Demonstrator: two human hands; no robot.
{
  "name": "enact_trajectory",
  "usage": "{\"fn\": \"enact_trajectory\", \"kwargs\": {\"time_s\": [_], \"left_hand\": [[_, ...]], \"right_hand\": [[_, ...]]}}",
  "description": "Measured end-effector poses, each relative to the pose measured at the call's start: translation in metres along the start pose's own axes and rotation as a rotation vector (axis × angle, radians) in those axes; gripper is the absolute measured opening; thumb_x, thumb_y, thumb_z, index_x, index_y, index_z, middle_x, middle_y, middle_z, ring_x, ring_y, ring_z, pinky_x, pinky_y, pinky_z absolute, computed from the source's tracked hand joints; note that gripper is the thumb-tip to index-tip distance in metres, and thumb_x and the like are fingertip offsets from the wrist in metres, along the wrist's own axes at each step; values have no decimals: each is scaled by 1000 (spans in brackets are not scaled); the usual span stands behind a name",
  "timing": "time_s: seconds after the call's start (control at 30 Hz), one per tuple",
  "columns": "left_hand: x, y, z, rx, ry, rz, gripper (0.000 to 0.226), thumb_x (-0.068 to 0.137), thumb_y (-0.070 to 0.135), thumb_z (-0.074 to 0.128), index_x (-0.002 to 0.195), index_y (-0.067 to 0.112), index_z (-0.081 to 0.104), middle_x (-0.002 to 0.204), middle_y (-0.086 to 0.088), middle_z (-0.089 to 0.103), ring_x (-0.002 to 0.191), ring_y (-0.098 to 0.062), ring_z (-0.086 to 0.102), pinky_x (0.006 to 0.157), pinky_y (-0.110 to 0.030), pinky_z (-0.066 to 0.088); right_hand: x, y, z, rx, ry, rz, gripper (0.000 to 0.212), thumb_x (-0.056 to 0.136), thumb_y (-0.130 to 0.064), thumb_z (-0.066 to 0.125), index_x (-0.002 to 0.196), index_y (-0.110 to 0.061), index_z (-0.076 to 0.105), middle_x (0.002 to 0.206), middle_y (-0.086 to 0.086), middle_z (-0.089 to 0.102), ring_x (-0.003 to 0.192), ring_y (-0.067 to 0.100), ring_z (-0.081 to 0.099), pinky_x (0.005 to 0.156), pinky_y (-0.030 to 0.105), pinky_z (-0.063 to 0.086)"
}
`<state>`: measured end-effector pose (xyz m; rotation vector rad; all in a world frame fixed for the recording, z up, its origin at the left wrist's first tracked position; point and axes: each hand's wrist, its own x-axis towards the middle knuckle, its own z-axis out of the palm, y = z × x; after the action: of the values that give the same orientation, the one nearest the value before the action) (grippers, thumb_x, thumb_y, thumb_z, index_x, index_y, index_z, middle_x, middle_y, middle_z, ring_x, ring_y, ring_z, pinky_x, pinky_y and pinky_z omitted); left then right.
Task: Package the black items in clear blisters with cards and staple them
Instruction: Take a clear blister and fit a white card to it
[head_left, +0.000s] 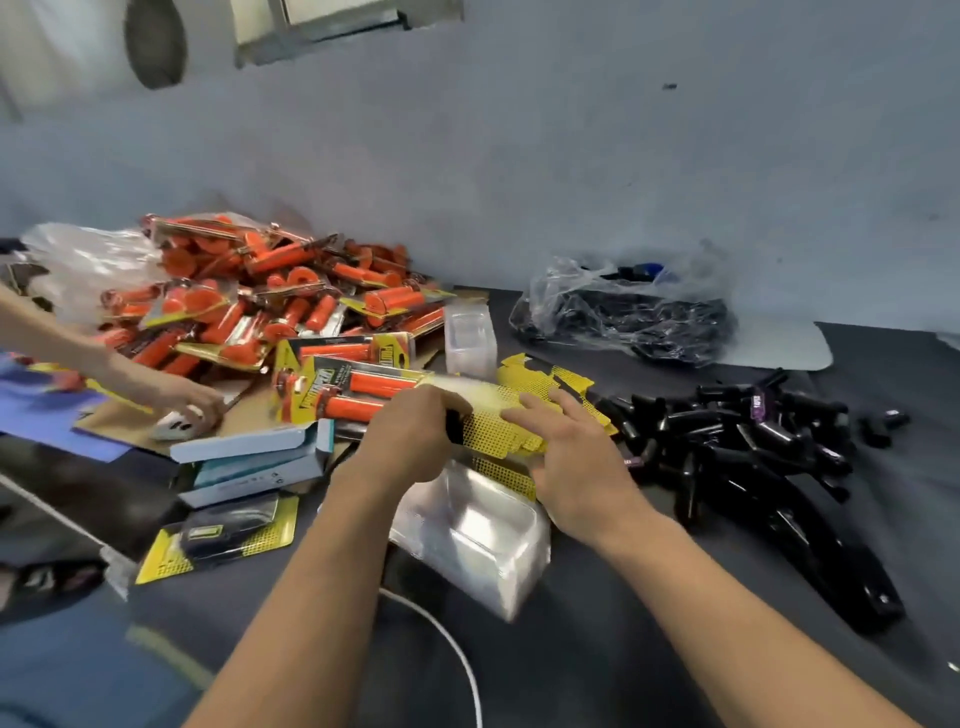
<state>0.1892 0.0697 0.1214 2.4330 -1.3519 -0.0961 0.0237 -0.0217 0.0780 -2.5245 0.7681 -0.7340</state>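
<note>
Card, yellow, dotted, held above clear blister stack on dark surface. L grip clenched on black item at card's edge; R grip released, fingers flat on card. Loose black items heaped to right. Orange packs: print blurred, illegible.

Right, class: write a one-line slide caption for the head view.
Left hand holds a black item at a yellow card; right hand rests flat on it, above clear blisters.
</note>
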Motion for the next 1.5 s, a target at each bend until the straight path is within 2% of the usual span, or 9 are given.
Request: {"fn": "enact_trajectory", "kwargs": {"time_s": [0.17, 0.4, 0.57, 0.7, 0.83, 0.97, 1.13, 1.23, 1.5], "left_hand": [[16, -10, 6, 57, 115, 99, 46, 78, 6, 76, 115, 35, 77, 105, 0, 76, 100, -27, 68, 83, -34, 56], [23, -18, 3, 31, 36, 186, 35, 96, 8, 64, 108, 37, 81, 103, 3, 78, 85, -19, 67, 72, -30, 55], [-7, -11, 4, -356, 507, 129, 42, 93, 13, 70, 129, 35, 71, 135, 12, 67, 117, -1, 59, 97, -6, 36], [-39, -28, 12, -355, 393, 2, 53, 85, 19, 79, 133, 38, 66, 153, 11, 52, 139, -12, 48, 115, -30, 34], [-51, -31, 19, -155, 180, -82, 57, 90, 27, 73, 144, 38, 57, 141, 3, 64, 102, -21, 66, 93, -36, 52], [-44, -12, 20, 110, 138, -68, 66, 90, 18, 66, 151, 36, 48, 138, 3, 66, 123, -24, 62, 94, -40, 53], [-45, 4, 22, 114, 253, -65, 98, 84, 1, 67, 163, 32, 19, 111, -1, 73, 97, -29, 68, 71, -40, 49], [-44, 5, 20, -150, 285, -88, 124, 75, -12, 68, 163, 35, -6, 96, 5, 66, 79, -19, 60, 63, -34, 43], [-35, -11, -8, -599, 77, -176, 97, 69, -9, 82, 152, 23, 41, 78, 1, 73, 72, -15, 69, 58, -29, 53]], "right_hand": [[29, -2, 13, -206, -133, -64, 65, 90, -27, 74, 149, -40, 50, 162, -1, 42, 153, 24, 26, 125, 37, 20], [29, -10, 14, -118, -12, -7, 24, 102, -28, 56, 115, -29, 76, 111, 5, 76, 109, 33, 63, 95, 44, 52], [20, -18, -6, -136, 482, -9, 22, 103, -14, 56, 106, -20, 77, 66, 2, 69, 60, 28, 61, 56, 33, 41], [-3, 5, -39, -19, 671, 111, 20, 103, -19, 60, 113, -20, 78, 81, 8, 77, 77, 39, 69, 67, 36, 42], [-60, 32, -49, -93, 728, 84, 20, 97, -13, 63, 108, -17, 80, 88, 7, 79, 77, 36, 71, 75, 34, 46], [-136, 60, -39, -371, 746, -24, 22, 88, -9, 62, 91, -16, 83, 88, 3, 79, 82, 18, 62, 78, 30, 45], [-193, 82, -30, -392, 352, 271, 48, 50, 11, 95, 81, -24, 84, 85, -2, 79, 69, 33, 70, 66, 40, 59], [-200, 83, -32, -233, 109, 408, 44, 76, 6, 77, 107, -26, 82, 111, -3, 76, 102, 31, 64, 92, 40, 51], [-202, 81, -30, -144, 137, 441, 39, 83, -4, 72, 115, -26, 79, 122, -1, 70, 114, 27, 58, 99, 36, 46]]}}
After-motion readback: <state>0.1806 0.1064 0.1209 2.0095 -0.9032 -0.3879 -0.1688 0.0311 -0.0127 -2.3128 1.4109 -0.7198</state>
